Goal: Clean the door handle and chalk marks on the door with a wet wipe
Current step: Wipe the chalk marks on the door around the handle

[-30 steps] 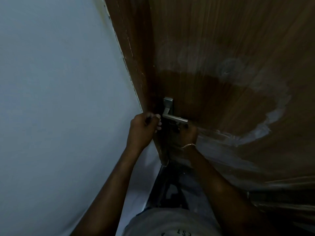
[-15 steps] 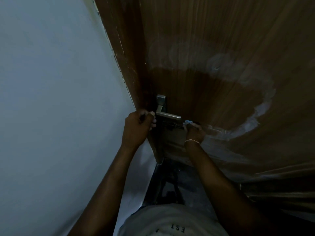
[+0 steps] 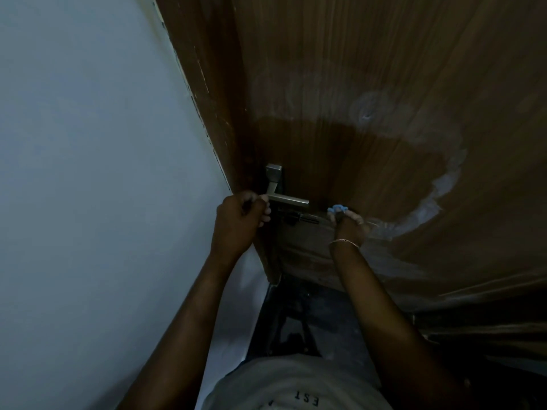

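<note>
A brown wooden door point(image 3: 370, 69) fills the upper right of the head view. Its silver lever handle point(image 3: 284, 198) sits near the door's left edge. My left hand point(image 3: 239, 221) is closed around the door's edge, right beside the handle's base. My right hand point(image 3: 349, 224) presses a crumpled blue wet wipe point(image 3: 337, 209) against the door just right of the lever's tip. White chalk marks point(image 3: 438, 187) curve around a darker wiped patch to the right of the handle. A dark bolt point(image 3: 299, 216) lies under the lever.
A pale wall point(image 3: 88, 173) covers the left side. The dark floor point(image 3: 310, 318) shows below the door, between my arms. My light shirt point(image 3: 290, 386) is at the bottom edge.
My right hand has slid from under the lever to the right, past its tip, so the blue wipe now shows. My left hand has kept its hold on the door's edge.
</note>
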`<move>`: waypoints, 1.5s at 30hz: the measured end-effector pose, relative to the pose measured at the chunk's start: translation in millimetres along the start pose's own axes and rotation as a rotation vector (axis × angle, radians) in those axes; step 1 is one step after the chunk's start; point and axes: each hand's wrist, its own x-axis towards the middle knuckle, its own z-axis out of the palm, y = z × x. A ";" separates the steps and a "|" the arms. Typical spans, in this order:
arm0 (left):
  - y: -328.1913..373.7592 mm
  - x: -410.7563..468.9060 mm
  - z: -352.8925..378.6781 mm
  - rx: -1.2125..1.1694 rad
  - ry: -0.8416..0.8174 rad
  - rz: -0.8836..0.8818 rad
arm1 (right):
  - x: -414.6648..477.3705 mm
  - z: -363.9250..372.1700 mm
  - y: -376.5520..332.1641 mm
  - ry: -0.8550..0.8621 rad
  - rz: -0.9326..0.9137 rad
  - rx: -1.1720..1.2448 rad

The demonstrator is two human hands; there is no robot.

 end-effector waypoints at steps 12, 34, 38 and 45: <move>-0.4 9.1 9.9 0.021 -0.066 0.017 | 10.2 -13.7 -10.3 0.034 -0.183 0.163; 5.6 16.6 32.2 0.028 -0.176 0.045 | 25.7 -50.9 -21.8 0.216 -0.283 -0.179; 4.6 16.9 38.9 0.038 -0.211 0.038 | 7.7 -30.9 -12.7 0.103 -0.296 -0.279; 3.1 19.1 38.1 0.027 -0.210 0.043 | 15.2 -61.0 -19.6 0.314 -0.418 -0.219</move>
